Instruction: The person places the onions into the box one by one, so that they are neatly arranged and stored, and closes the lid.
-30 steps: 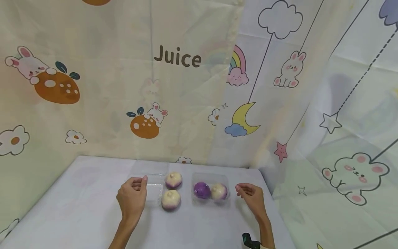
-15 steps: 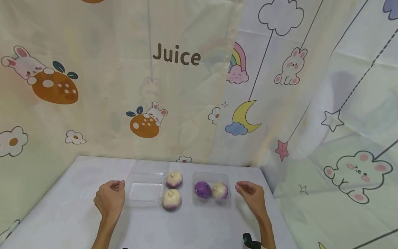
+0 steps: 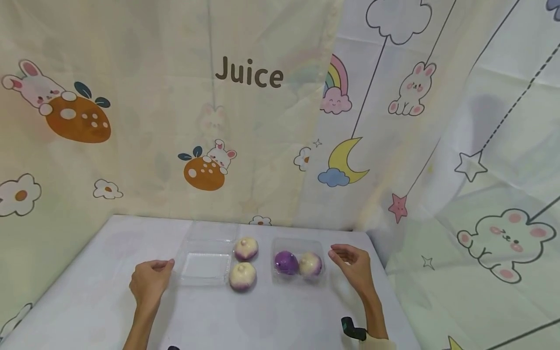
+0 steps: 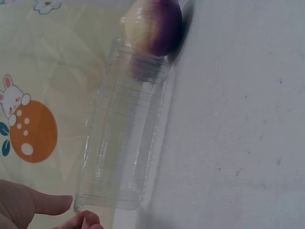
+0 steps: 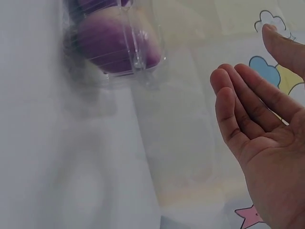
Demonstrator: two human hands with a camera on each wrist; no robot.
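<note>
In the head view, my left hand (image 3: 150, 281) is beside the left edge of an open clear plastic box (image 3: 206, 268) with nothing inside. Its thumb and fingers stand apart near the box's corner in the left wrist view. Two round cream-and-purple bulbs, the far one (image 3: 246, 248) and the near one (image 3: 242, 276), lie on the table just right of that box. Another clear box (image 3: 276, 278) contains a purple bulb (image 3: 286, 262) and a cream-and-purple bulb (image 3: 310, 264). My right hand (image 3: 355, 268) hovers to its right, palm visible and fingers loosely bent, holding nothing.
The white table (image 3: 245, 321) meets a printed cloth backdrop (image 3: 258, 121) behind, and more cloth hangs at the right. The left box's raised lid (image 3: 214, 231) leans toward the backdrop. A dark wrist-worn device (image 3: 352, 329) sits near the right sleeve.
My left hand has moved left, from over the empty box to beside its left edge. My right hand has stayed almost in place, and the boxes and bulbs keep their places.
</note>
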